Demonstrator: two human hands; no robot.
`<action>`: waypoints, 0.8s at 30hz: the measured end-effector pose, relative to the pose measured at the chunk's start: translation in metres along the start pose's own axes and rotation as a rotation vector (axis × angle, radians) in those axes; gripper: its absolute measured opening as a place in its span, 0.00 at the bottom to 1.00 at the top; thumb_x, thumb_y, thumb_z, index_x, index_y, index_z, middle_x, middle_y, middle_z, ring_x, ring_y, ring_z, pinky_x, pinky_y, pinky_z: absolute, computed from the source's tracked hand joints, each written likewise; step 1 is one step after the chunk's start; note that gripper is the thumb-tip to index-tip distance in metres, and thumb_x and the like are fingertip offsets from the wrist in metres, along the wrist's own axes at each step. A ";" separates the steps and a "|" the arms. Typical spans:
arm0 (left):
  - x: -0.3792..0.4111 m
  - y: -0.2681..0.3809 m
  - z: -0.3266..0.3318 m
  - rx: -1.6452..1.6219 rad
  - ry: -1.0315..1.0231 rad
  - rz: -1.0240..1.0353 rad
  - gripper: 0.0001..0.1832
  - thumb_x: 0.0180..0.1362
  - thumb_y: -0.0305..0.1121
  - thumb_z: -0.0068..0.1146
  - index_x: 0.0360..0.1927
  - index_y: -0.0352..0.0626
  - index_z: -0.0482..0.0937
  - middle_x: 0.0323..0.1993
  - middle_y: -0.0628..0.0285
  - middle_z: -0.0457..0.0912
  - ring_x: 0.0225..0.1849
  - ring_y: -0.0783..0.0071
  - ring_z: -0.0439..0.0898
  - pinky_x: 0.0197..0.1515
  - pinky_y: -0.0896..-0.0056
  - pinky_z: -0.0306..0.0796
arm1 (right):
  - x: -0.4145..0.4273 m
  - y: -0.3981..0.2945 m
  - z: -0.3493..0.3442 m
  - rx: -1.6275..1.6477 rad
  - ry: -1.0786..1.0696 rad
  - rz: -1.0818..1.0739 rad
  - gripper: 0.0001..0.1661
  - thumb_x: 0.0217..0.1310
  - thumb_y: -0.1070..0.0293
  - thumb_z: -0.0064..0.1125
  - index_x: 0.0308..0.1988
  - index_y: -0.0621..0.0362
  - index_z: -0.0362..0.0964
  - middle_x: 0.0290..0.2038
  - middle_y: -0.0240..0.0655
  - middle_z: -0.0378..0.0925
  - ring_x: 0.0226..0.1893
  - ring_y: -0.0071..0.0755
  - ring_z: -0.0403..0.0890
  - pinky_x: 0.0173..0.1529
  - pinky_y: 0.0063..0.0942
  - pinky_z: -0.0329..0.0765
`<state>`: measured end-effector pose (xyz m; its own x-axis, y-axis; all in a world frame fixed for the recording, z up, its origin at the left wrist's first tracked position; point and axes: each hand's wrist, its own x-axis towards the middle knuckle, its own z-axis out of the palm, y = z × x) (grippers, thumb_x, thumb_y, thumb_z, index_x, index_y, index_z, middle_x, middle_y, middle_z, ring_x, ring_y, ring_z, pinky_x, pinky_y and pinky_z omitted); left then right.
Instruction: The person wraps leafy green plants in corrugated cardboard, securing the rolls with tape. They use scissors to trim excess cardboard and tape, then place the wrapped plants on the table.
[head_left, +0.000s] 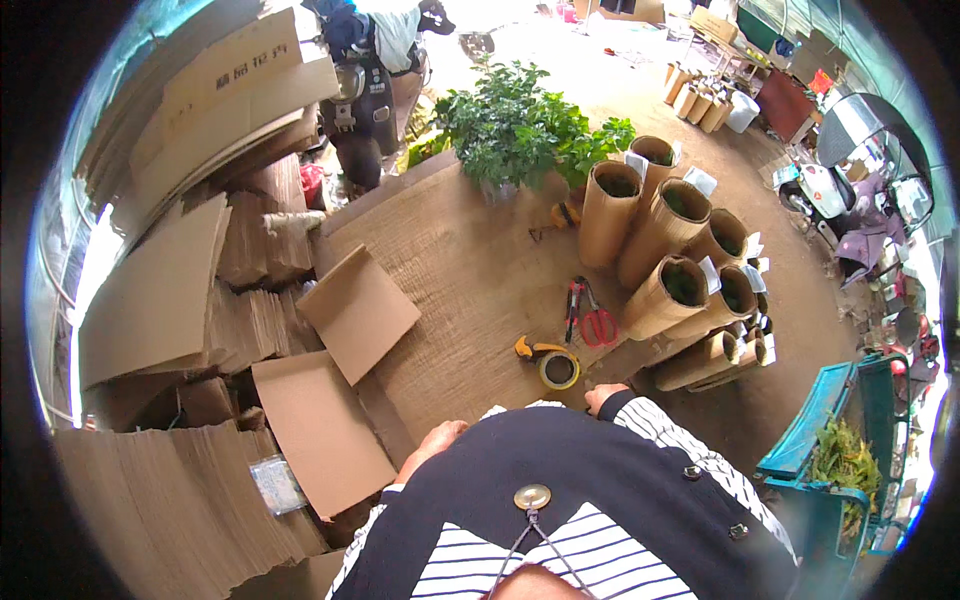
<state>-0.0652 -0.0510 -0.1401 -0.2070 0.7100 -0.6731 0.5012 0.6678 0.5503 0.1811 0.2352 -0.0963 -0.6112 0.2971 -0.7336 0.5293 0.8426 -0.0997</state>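
My left hand (437, 445) rests at the near edge of the wooden table, partly behind my dark vest; its fingers are mostly hidden. My right hand (603, 397) is at the same edge, close to a roll of yellow tape (559, 370), its fingers hard to make out. A yellow-handled tool (534, 348) lies against the tape. Beyond it are red-handled scissors (600, 325) and a red and black tool (575, 304). Several rolled cardboard tubes (609, 217) with green leaves inside stand at the right; leafy green plants (506, 124) are at the far edge.
Flat cardboard sheets (322, 427) overlap the table's left side, beside tall cardboard stacks (157, 495). A teal cart (810, 427) with plant cuttings stands at the right. Scooters are parked at the far left (364, 112) and right (825, 187). More wrapped bundles (697, 101) stand on the ground.
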 end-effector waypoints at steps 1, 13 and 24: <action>-0.001 -0.003 0.003 -0.013 -0.018 -0.008 0.24 0.56 0.44 0.55 0.54 0.41 0.76 0.50 0.53 0.80 0.54 0.55 0.77 0.56 0.63 0.69 | -0.004 -0.001 0.003 0.022 0.004 0.021 0.20 0.55 0.53 0.54 0.41 0.54 0.78 0.38 0.45 0.81 0.43 0.47 0.81 0.46 0.42 0.77; 0.014 -0.035 0.036 0.077 -0.237 -0.061 0.30 0.50 0.44 0.62 0.56 0.43 0.75 0.55 0.52 0.76 0.59 0.57 0.73 0.60 0.62 0.68 | -0.080 -0.019 0.082 0.211 -0.082 0.138 0.18 0.57 0.59 0.49 0.44 0.53 0.77 0.42 0.45 0.80 0.46 0.49 0.80 0.47 0.44 0.77; 0.002 0.007 0.032 0.055 0.069 -0.078 0.23 0.56 0.38 0.57 0.55 0.42 0.75 0.52 0.51 0.78 0.57 0.57 0.75 0.57 0.61 0.69 | -0.095 0.015 0.096 0.262 0.025 0.057 0.18 0.57 0.59 0.47 0.40 0.56 0.79 0.41 0.48 0.80 0.46 0.51 0.80 0.48 0.45 0.76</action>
<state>-0.0348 -0.0516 -0.1536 -0.3036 0.6714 -0.6760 0.5261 0.7097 0.4686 0.3030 0.1764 -0.0925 -0.5889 0.3541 -0.7265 0.6953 0.6803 -0.2320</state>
